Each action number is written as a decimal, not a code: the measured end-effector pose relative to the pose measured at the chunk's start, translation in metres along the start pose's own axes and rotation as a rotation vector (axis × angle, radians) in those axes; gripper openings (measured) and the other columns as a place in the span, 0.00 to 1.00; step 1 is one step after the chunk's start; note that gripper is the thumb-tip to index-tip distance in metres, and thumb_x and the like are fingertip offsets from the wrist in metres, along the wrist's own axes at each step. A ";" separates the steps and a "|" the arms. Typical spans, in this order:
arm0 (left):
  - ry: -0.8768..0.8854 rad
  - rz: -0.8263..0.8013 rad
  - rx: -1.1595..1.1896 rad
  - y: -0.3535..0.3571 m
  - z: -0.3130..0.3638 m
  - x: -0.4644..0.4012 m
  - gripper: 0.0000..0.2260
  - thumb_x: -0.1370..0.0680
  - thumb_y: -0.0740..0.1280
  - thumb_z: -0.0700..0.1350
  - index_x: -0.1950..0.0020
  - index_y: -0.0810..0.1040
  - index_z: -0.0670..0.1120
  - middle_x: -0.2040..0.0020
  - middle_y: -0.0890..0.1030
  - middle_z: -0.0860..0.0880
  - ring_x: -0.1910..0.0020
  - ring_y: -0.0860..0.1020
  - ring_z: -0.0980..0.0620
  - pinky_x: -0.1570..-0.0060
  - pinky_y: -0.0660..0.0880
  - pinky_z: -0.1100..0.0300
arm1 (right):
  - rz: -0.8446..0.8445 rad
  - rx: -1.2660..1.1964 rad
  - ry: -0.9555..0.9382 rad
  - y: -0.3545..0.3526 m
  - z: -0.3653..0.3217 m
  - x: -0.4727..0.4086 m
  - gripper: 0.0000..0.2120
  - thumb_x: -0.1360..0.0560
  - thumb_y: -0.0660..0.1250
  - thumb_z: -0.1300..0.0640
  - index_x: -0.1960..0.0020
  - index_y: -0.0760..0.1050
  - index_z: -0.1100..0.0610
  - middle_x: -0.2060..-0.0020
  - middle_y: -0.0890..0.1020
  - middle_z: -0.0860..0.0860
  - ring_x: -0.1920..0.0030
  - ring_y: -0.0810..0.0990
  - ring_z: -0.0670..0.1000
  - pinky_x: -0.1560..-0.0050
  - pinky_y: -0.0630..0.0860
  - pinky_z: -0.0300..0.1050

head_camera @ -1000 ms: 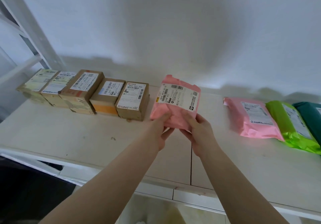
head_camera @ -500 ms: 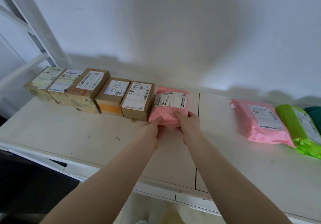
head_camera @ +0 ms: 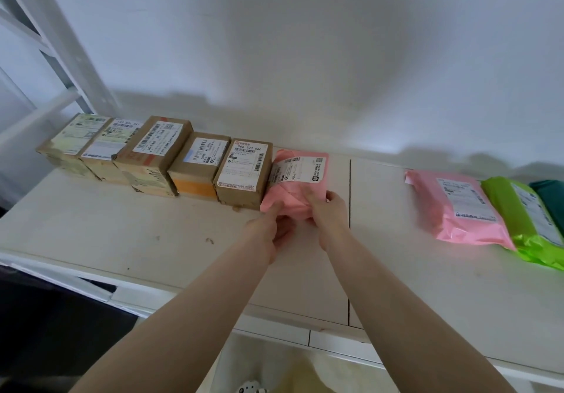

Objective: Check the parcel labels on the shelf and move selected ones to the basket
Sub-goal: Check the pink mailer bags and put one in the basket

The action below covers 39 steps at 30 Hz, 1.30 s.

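A small pink parcel [head_camera: 297, 179] with a white label lies on the white shelf [head_camera: 396, 270], pressed against the right end of a row of cardboard boxes. My left hand [head_camera: 274, 224] pinches its near left corner. My right hand [head_camera: 328, 212] grips its near right edge, fingers on top. The nearest box [head_camera: 244, 173] carries a label reading 866 303 666. The basket is not in view.
Several brown labelled boxes [head_camera: 152, 154] stand in a row to the left. A larger pink mailer [head_camera: 454, 212], a green one [head_camera: 525, 221] and a dark green one [head_camera: 549, 200] lie at the right. White shelf posts [head_camera: 61, 41] rise at the far left.
Both hands lowered the small pink parcel from a raised, tilted position and set it flat on the shelf against the last box in the row.
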<state>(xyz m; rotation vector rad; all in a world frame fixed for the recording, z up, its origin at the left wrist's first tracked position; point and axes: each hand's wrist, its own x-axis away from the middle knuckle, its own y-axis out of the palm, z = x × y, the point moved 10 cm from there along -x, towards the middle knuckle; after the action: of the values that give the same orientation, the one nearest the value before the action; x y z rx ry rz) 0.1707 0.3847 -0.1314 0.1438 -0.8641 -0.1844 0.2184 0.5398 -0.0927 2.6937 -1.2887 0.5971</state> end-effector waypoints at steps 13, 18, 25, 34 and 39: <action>-0.181 -0.301 -0.155 0.056 -0.040 0.043 0.23 0.24 0.67 0.58 0.41 0.75 0.41 0.49 0.81 0.45 0.56 0.81 0.49 0.57 0.79 0.57 | 0.108 -0.166 0.063 -0.050 0.003 0.025 0.29 0.28 0.74 0.44 0.35 0.74 0.61 0.53 0.80 0.54 0.57 0.77 0.52 0.60 0.76 0.42; -0.133 -0.353 -0.209 0.101 -0.060 0.051 0.24 0.27 0.69 0.61 0.44 0.76 0.41 0.48 0.81 0.46 0.53 0.80 0.48 0.55 0.78 0.56 | 0.209 -0.324 0.212 -0.125 0.021 0.042 0.21 0.26 0.72 0.44 0.47 0.73 0.60 0.48 0.78 0.57 0.48 0.80 0.56 0.48 0.80 0.49; -0.071 -0.357 -0.240 0.209 -0.098 0.059 0.24 0.31 0.72 0.64 0.53 0.75 0.43 0.60 0.75 0.47 0.66 0.72 0.50 0.62 0.74 0.58 | 0.313 -0.432 0.310 -0.243 0.045 0.024 0.22 0.27 0.72 0.43 0.47 0.72 0.61 0.57 0.74 0.56 0.57 0.76 0.55 0.46 0.79 0.52; 0.206 -0.098 -0.287 0.283 -0.109 0.056 0.25 0.29 0.73 0.58 0.45 0.79 0.38 0.53 0.82 0.42 0.60 0.81 0.46 0.67 0.74 0.59 | 0.155 -0.592 0.299 -0.281 0.036 -0.024 0.21 0.21 0.66 0.50 0.32 0.73 0.60 0.59 0.79 0.55 0.64 0.78 0.52 0.71 0.80 0.43; 0.260 -0.048 -0.308 0.293 -0.113 0.059 0.20 0.25 0.72 0.49 0.41 0.78 0.36 0.46 0.83 0.38 0.50 0.83 0.42 0.56 0.78 0.55 | 0.115 -0.459 0.318 -0.291 0.039 -0.029 0.23 0.21 0.66 0.48 0.33 0.74 0.62 0.63 0.80 0.56 0.67 0.78 0.52 0.74 0.77 0.41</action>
<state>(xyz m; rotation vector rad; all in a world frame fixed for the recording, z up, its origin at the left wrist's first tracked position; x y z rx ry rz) 0.3249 0.6629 -0.1016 -0.0986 -0.5649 -0.3338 0.4368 0.7369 -0.1167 2.0749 -1.3062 0.6194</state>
